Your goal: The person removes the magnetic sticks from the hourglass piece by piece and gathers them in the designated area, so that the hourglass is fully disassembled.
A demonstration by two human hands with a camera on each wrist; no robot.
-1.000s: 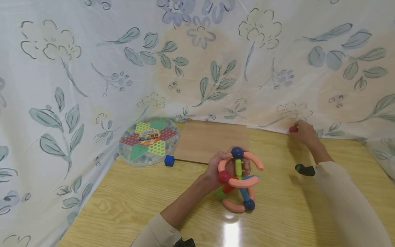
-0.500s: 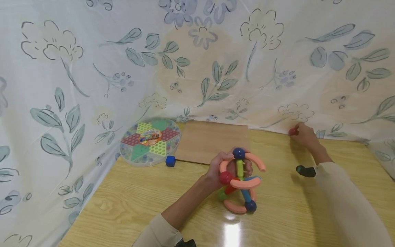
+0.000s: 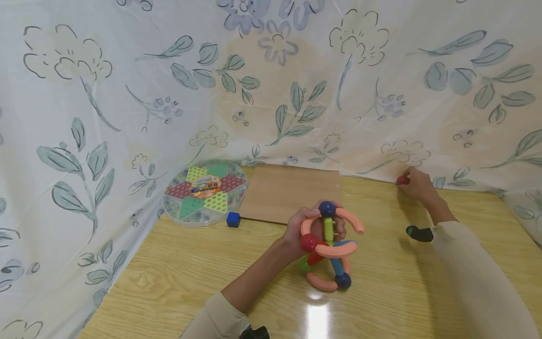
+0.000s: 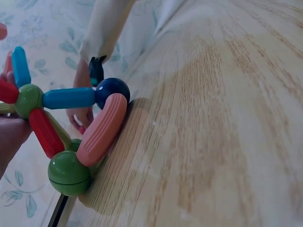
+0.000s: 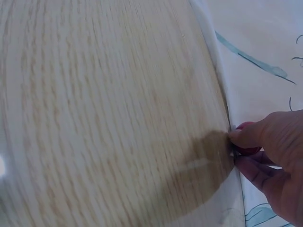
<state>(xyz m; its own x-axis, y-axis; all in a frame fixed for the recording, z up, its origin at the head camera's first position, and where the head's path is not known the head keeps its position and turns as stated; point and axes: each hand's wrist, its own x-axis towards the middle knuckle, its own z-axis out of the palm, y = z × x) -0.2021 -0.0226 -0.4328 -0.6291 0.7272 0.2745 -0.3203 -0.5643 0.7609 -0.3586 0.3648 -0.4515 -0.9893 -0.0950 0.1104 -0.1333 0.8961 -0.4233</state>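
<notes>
So on the far left of the table [image 3: 161,282] there was a round game board [image 3: 205,186] with a star pattern, and a blue cube [image 3: 233,219] sitting near its lower right edge. Next came a flat brown board [image 3: 292,190] lying towards the back, just beside the game board; the cube was right by its near corner, couldn't tell if they touched.

Around the middle, the left hand [image 3: 295,230] had its thumb and fingers curled round the structure [image 3: 336,249], a build of colored rods and balls, gripping the upper part. The lower bits were down close to the wood, but I couldn't say whether they actually rested on it. The curved salmon rod [image 3: 350,220] at the top had a free end pointing right.

Over on the right, at the back edge where the cloth [image 3: 449,117] met the table, was what looked like a red ball [image 3: 402,180], pinched between thumb and fingers of the right hand [image 3: 417,184]. Couldn't tell if it was off the surface.

Looked to me like the step was fetching a loose piece. IMO the next move called for a snug pinch to draw the ball clear of the cloth, with the structure held steady meanwhile.
</notes>
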